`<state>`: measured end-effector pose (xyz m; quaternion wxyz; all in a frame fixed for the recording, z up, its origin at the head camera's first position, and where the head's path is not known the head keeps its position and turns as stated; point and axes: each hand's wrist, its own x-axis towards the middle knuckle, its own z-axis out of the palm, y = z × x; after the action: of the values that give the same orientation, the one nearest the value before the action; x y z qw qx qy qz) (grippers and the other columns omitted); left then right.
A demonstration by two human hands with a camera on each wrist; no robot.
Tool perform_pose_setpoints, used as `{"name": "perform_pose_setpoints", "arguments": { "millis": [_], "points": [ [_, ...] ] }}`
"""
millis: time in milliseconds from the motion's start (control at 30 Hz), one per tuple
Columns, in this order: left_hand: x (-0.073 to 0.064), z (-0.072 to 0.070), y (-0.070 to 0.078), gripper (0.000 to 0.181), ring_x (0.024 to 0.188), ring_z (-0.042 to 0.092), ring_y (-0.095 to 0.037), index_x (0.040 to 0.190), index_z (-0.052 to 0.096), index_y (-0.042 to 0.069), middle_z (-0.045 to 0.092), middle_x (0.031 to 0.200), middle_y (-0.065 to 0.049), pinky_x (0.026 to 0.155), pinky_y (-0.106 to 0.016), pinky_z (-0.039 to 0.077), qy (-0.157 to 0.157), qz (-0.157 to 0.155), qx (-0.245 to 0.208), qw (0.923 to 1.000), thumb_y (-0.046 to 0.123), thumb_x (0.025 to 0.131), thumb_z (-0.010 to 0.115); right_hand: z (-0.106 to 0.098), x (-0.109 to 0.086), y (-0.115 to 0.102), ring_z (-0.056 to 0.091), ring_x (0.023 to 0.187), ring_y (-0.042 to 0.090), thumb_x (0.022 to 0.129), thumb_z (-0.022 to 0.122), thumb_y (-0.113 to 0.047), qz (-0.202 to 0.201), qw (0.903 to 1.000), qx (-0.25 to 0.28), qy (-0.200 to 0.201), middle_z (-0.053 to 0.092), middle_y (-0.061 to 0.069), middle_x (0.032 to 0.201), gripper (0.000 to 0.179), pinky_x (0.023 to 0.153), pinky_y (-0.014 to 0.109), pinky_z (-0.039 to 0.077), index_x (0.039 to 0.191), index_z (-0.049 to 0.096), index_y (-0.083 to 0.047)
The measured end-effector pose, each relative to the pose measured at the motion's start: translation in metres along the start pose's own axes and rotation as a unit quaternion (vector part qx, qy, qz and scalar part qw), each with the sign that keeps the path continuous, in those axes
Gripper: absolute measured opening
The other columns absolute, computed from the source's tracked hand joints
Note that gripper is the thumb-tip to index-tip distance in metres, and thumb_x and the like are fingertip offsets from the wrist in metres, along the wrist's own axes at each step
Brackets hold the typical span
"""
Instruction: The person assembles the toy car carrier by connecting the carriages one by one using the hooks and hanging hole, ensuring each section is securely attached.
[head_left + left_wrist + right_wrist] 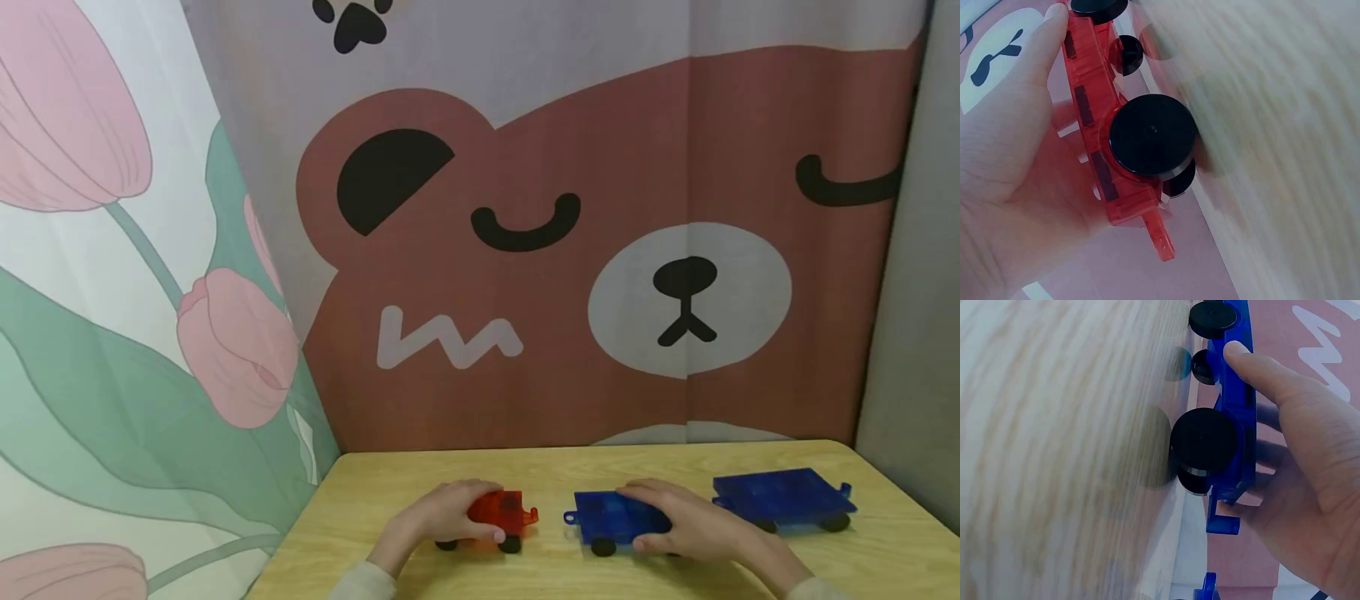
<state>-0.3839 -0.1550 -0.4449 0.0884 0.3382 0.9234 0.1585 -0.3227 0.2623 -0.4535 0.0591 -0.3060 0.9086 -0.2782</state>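
My left hand (442,512) grips a translucent red toy train car (511,507) with black wheels, thumb along its near side. A red hook (532,516) sticks out of its right end. In the left wrist view, the red car's wheels (1152,135) are right at the tabletop. My right hand (697,521) holds a translucent blue toy train car (600,515) by its right part, thumb on the near side. Its small ring (572,517) faces the red hook across a short gap. The blue car's hooked end (1227,525) shows in the right wrist view.
Behind my right hand stands a second blue toy train car (783,497), its hook pointing right. All three cars are on a light wooden table (420,575). A curtain with a bear print (600,417) hangs behind the table, a tulip-print curtain (150,400) at the left.
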Motion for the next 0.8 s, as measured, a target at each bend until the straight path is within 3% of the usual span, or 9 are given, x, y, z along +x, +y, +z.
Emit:
{"name": "perform_pose_setpoints", "arguments": {
  "millis": [333,567,800],
  "points": [
    [0.0008,-0.0005,0.0018,0.082,0.125,0.051,-0.014,0.152,0.050,0.024,0.052,0.144,0.010,0.099,-0.049,0.045,-0.001,-0.001,-0.023,0.9997,0.067,0.086,0.070,0.0014,0.0018,0.0029,0.047,0.126,0.051,0.094,0.072,-0.046,-0.018,0.9996,0.020,0.004,0.049,0.019,0.143,0.061,0.088,0.064,0.047,0.144,0.059,-0.014],
    [0.0009,-0.0015,0.0026,0.076,0.116,0.053,-0.008,0.151,0.050,0.026,0.054,0.140,0.014,0.092,-0.042,0.049,-0.007,0.008,-0.043,0.9990,0.061,0.087,0.073,0.0030,0.0032,0.0026,0.048,0.127,0.050,0.091,0.073,-0.049,-0.025,0.9994,0.006,0.022,0.050,0.019,0.143,0.060,0.087,0.063,0.048,0.140,0.063,-0.016],
    [0.0017,-0.0023,0.0038,0.076,0.115,0.053,-0.009,0.150,0.052,0.025,0.055,0.139,0.013,0.092,-0.041,0.048,0.000,0.016,-0.035,0.9993,0.062,0.088,0.072,0.0026,0.0042,0.0001,0.048,0.126,0.051,0.091,0.072,-0.050,-0.037,0.9986,-0.003,0.039,0.050,0.022,0.142,0.058,0.088,0.063,0.048,0.138,0.065,-0.017]
  ]
}}
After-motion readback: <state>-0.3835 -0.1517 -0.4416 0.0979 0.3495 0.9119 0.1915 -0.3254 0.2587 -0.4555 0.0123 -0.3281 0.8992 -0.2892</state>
